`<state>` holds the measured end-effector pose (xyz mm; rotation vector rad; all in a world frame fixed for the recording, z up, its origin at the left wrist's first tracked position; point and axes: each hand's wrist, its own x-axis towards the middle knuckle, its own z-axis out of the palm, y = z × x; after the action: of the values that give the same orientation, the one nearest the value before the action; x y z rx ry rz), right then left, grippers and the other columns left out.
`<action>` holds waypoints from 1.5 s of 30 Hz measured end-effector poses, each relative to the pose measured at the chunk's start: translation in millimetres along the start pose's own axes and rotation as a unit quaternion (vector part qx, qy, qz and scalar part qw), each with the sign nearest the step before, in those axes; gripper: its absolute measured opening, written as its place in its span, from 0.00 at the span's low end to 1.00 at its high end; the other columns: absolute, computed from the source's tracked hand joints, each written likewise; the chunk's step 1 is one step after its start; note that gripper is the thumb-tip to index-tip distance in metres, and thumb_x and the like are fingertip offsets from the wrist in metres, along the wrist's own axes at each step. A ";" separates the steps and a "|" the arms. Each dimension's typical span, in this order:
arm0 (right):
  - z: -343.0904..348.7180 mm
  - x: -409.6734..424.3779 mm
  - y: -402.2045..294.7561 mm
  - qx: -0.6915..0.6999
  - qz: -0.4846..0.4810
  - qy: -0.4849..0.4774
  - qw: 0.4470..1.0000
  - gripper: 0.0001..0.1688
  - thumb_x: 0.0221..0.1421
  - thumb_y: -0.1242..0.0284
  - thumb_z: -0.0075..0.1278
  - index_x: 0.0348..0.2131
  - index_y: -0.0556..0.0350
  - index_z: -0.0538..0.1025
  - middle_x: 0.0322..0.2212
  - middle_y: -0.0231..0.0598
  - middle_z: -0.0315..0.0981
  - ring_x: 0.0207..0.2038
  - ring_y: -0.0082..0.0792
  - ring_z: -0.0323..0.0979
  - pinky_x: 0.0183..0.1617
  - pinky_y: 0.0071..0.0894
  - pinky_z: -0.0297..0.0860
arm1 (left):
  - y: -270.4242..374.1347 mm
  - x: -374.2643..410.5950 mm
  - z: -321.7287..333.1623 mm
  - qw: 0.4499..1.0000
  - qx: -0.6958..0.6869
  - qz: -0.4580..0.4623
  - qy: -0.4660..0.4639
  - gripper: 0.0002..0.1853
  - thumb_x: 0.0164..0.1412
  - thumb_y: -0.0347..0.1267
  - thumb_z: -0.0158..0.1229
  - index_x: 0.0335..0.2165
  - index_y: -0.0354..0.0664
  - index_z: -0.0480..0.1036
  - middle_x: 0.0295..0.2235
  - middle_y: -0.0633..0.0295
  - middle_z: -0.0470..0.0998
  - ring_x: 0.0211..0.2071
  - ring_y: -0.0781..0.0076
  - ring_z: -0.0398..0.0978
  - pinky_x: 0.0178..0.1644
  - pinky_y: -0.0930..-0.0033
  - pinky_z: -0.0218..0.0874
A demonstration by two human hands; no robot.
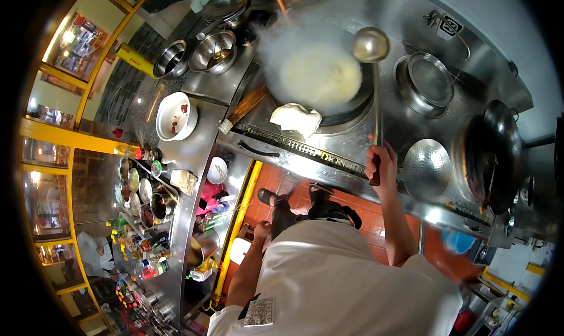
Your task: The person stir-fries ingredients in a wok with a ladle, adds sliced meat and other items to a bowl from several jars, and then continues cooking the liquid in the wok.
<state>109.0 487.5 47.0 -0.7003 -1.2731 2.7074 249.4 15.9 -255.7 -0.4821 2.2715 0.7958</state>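
My right hand (380,162) grips the wooden handle of a long steel ladle (371,45), whose bowl is raised beside the right rim of a wok (368,96). Pale yellowish-white liquid (321,78) fills the wok, and thick steam blurs its surface. On the wok's near rim lies a folded white cloth (296,119). Down by my left side is my left hand (263,231), away from the stove; its fingers are partly hidden, and nothing can be made out in it.
A bamboo wok brush (244,107) lies left of the wok. To the right are a steel pot with a strainer (429,82), a perforated skimmer (426,168) and a second wok (502,129). The left counter holds a white bowl (165,115), steel bowls (213,52) and several seasoning pots (145,190).
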 end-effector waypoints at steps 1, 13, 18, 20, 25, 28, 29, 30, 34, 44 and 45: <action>-0.2 0.2 -4.3 -0.075 -0.056 0.046 0.995 0.18 0.60 0.76 0.44 0.49 0.60 0.70 0.20 0.29 0.65 0.12 0.20 0.60 0.11 0.24 0.60 | 6.6 0.6 -3.6 1.000 0.010 -0.006 -0.013 0.24 0.55 0.43 0.55 0.46 0.39 0.76 0.40 0.43 0.80 0.46 0.45 0.77 0.51 0.55 0.68; -68.8 15.8 -12.8 -0.373 -0.172 0.219 0.885 0.05 0.56 0.77 0.48 0.29 0.61 0.71 0.10 0.35 0.63 0.08 0.25 0.63 0.09 0.30 0.58 | 10.4 24.8 -4.7 0.998 -0.032 -0.029 -0.043 0.22 0.54 0.42 0.55 0.44 0.40 0.77 0.43 0.45 0.79 0.48 0.47 0.77 0.53 0.56 0.67; -37.6 14.9 -24.7 -0.298 -0.215 0.175 0.913 0.06 0.57 0.76 0.48 0.28 0.61 0.71 0.13 0.32 0.63 0.09 0.22 0.63 0.10 0.27 0.58 | 12.3 26.1 -1.0 0.999 0.018 0.044 -0.004 0.15 0.55 0.37 0.54 0.37 0.40 0.77 0.28 0.48 0.79 0.28 0.54 0.77 0.33 0.59 0.69; -30.3 19.6 -26.0 -0.268 -0.201 0.160 0.929 0.06 0.57 0.76 0.49 0.28 0.61 0.71 0.14 0.31 0.64 0.09 0.22 0.63 0.11 0.26 0.59 | 10.6 23.0 -0.1 0.999 0.032 0.044 0.000 0.15 0.55 0.37 0.54 0.37 0.40 0.77 0.28 0.47 0.79 0.28 0.54 0.78 0.33 0.60 0.69; -49.6 40.7 -38.4 -0.213 -0.206 0.194 0.935 0.07 0.56 0.76 0.49 0.26 0.61 0.71 0.15 0.32 0.64 0.10 0.23 0.62 0.12 0.29 0.59 | 39.3 11.8 -10.1 0.998 0.028 0.045 -0.035 0.21 0.55 0.41 0.55 0.43 0.40 0.78 0.40 0.44 0.80 0.45 0.48 0.78 0.50 0.57 0.68; -68.5 84.1 -41.6 -0.182 -0.195 0.229 0.936 0.09 0.56 0.75 0.50 0.25 0.62 0.70 0.16 0.33 0.65 0.10 0.26 0.63 0.12 0.32 0.59 | -4.4 19.3 2.4 0.999 -0.002 0.014 -0.030 0.21 0.55 0.41 0.55 0.42 0.40 0.78 0.40 0.45 0.81 0.45 0.49 0.79 0.50 0.57 0.68; -78.9 99.1 -44.4 -0.204 -0.202 0.247 0.925 0.10 0.54 0.75 0.50 0.23 0.64 0.70 0.16 0.35 0.66 0.11 0.27 0.64 0.12 0.32 0.60 | -24.4 21.5 4.7 0.985 0.099 0.139 -0.017 0.20 0.54 0.41 0.55 0.42 0.41 0.78 0.40 0.45 0.80 0.44 0.48 0.78 0.50 0.56 0.69; -96.4 113.1 -46.8 -0.226 -0.206 0.270 0.913 0.09 0.54 0.75 0.50 0.24 0.63 0.71 0.16 0.35 0.67 0.11 0.27 0.64 0.12 0.31 0.61 | -22.0 22.5 6.2 0.984 0.104 0.144 -0.024 0.20 0.54 0.42 0.55 0.41 0.41 0.78 0.39 0.44 0.80 0.44 0.46 0.78 0.49 0.55 0.69; -125.6 144.6 -69.0 -0.243 -0.188 0.369 0.877 0.08 0.52 0.76 0.50 0.23 0.64 0.71 0.15 0.38 0.68 0.11 0.29 0.65 0.13 0.30 0.61 | -34.7 20.7 0.6 0.979 0.136 0.144 -0.052 0.20 0.54 0.43 0.54 0.41 0.42 0.78 0.38 0.43 0.80 0.43 0.43 0.78 0.49 0.53 0.68; -202.5 153.5 -79.7 0.195 -0.100 0.073 0.973 0.04 0.58 0.76 0.47 0.30 0.59 0.69 0.22 0.31 0.64 0.20 0.19 0.61 0.20 0.17 0.58 | 2.5 -5.9 -22.2 0.956 0.133 0.175 -0.196 0.18 0.60 0.40 0.53 0.47 0.46 0.75 0.30 0.55 0.80 0.34 0.60 0.79 0.32 0.61 0.72; -200.3 147.9 -77.9 0.213 -0.091 0.037 0.972 0.04 0.58 0.76 0.48 0.29 0.58 0.69 0.21 0.31 0.63 0.20 0.19 0.61 0.20 0.18 0.58 | 1.2 -5.5 -23.5 0.939 0.138 0.206 -0.238 0.18 0.61 0.40 0.54 0.48 0.47 0.75 0.29 0.57 0.79 0.33 0.64 0.79 0.29 0.63 0.72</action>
<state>52.8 718.3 -60.9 -0.5901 -0.6636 2.6394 241.6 2.0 -237.5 0.3033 1.9908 0.6809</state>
